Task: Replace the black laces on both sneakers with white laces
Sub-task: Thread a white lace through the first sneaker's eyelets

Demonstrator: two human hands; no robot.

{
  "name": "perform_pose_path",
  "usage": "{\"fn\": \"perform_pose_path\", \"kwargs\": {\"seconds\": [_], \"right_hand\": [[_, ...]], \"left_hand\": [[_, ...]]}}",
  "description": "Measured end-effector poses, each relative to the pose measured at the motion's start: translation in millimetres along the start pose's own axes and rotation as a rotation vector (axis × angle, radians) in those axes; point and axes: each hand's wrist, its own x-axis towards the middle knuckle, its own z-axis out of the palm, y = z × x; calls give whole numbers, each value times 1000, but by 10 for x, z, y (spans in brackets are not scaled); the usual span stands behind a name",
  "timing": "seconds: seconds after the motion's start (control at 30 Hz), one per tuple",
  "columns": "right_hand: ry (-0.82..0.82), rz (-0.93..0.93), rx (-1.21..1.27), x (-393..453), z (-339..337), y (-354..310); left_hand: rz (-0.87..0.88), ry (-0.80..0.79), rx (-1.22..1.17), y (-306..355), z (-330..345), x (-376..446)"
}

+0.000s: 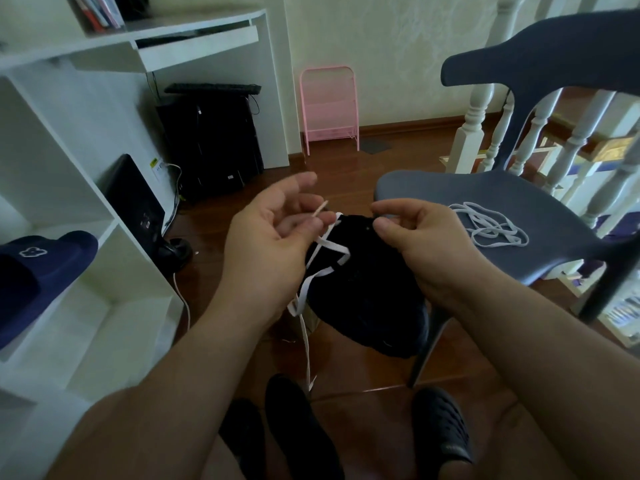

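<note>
left hand (273, 233): pinching white lace (327, 245) near its tip
right hand (422, 237): fingers curled, gripping black sneaker (374, 292) at collar
sneaker: held mid-air, partly laced
spare lace (491, 226): on chair seat (433, 188)

Black sneaker (374, 292) partly hidden behind both hands, eyelets too dark to tell apart. Second sneaker (301, 434) cut off by bottom edge. Right fingers (391, 216) blurred against the upper.
</note>
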Motion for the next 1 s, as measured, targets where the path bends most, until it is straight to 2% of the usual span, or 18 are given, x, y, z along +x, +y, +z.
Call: {"fn": "perform_pose_path", "kwargs": {"seconds": [0.1, 0.2, 0.5, 0.7, 0.83, 1.0], "right_hand": [[-64, 195, 335, 17, 11, -27], [-175, 282, 472, 6, 32, -22], [-311, 265, 466, 8, -8, 10], [-296, 227, 465, -41, 12, -39], [-264, 163, 367, -70, 21, -41], [-93, -111, -226, -77, 67, 9]], "left_hand": [[37, -66, 171, -29, 45, -41], [97, -75, 333, -16, 93, -93], [84, -18, 371, 31, 111, -61], [105, -24, 406, 31, 130, -65], [152, -37, 472, 24, 133, -58], [207, -72, 632, 28, 177, -66]]}}
